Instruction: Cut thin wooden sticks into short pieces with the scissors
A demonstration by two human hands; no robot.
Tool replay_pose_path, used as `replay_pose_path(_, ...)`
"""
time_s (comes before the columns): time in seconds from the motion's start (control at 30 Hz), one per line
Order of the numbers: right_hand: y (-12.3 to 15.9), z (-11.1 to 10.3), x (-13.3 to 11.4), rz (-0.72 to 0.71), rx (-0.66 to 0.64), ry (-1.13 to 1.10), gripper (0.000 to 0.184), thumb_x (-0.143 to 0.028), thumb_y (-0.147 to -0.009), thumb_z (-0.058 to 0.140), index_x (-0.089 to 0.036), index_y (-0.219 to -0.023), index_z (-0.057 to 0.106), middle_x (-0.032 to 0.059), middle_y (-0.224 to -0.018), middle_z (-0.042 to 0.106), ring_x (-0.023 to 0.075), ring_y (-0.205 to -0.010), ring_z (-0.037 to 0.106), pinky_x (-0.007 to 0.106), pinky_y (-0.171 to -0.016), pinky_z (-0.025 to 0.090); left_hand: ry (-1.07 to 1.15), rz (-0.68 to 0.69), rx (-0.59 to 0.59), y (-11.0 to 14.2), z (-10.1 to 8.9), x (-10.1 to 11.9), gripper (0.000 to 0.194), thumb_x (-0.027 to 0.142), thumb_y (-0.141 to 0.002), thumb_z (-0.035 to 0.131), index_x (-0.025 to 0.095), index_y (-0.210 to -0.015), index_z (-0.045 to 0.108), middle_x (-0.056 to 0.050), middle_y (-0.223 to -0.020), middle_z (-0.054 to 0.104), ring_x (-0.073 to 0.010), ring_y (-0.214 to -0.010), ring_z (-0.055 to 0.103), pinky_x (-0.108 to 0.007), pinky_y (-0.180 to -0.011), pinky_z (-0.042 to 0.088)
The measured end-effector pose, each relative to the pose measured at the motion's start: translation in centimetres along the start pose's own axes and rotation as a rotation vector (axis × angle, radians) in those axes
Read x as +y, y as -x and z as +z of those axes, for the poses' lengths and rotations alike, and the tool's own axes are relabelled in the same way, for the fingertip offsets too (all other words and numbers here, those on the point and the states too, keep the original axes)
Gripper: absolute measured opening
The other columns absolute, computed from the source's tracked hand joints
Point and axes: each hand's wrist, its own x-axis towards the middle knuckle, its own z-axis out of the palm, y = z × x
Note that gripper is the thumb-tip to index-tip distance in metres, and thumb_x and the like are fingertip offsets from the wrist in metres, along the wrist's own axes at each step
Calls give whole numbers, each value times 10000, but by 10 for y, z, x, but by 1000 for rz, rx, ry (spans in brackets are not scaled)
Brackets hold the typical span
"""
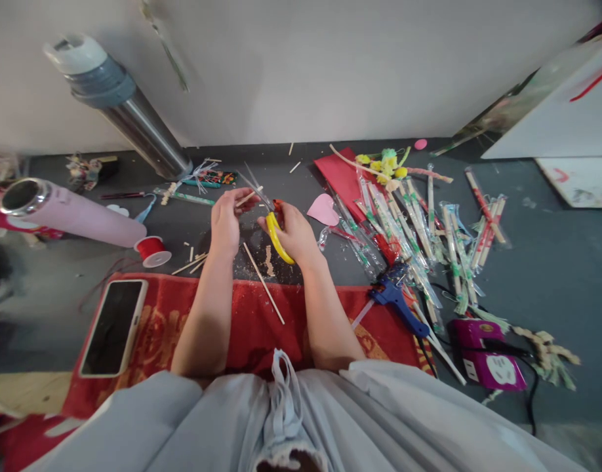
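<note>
My left hand (225,223) is closed on a short wooden stick (246,199), pinched between thumb and fingers. In my right hand (298,236) is a pair of scissors (279,241) with yellow handles. Its blades point up and to the left, spread apart, close to the end of the stick. Below the hands, a longer wooden stick (264,283) lies partly on a red towel (266,334). Several short stick pieces (197,262) are beside my left wrist. A pink paper heart (323,210) lies to the right of my right hand.
Left stand a steel flask (143,124), a pink bottle (84,213), a red ribbon spool (152,252) and a phone (113,328). Right lie several wrapped stick bundles (404,223), a red envelope (343,180), a blue glue gun (397,298) and a purple power box (488,354) with a cable.
</note>
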Motion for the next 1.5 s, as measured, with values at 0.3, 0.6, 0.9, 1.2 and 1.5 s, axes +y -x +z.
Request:
replay_pose_path(0.3,-2,-6,-2,105,87,-295,512,-701,-795,539,-194,-869,526,-10,-737,548,132,-685,495,303,-712,440,522,-327,-301,14,5,45,577,432,-970,189,142,-1090,674,-115,-1224,691,-231,-1244,600,-437,-1154,383)
replay_pose_path(0.6,-1,-5,0,113,20,-455,561,-729,-798,501,-189,-933,568,18,-826,606,152,-763,562,319,-761,475,247,-67,-139,10,4,34,309,438,-879,552,202,-980,724,-58,-1063,747,-199,-1058,693,-385,-1044,508)
replay_pose_path(0.9,2,-3,1,95,-56,-549,592,-756,-811,449,-195,-951,578,1,-814,564,121,-752,523,259,-716,458,4,108,-9,11,5,33,294,418,-686,820,220,-888,741,-16,-816,745,-135,-781,713,-295,-816,600)
replay_pose_path(1.2,2,-1,0,75,-143,-562,617,-789,-786,447,-197,-923,556,4,-826,545,116,-724,496,263,-687,447,-40,279,74,13,4,31,195,395,-722,799,230,-819,759,6,-728,742,-129,-708,717,-293,-753,607)
replay_pose_path(1.5,4,-4,-4,124,-166,-663,618,-794,-757,487,-196,-897,552,-1,-800,525,105,-691,489,269,-674,468,57,129,-1,13,2,34,286,463,-706,798,216,-841,745,-13,-744,750,-148,-727,729,-327,-777,623)
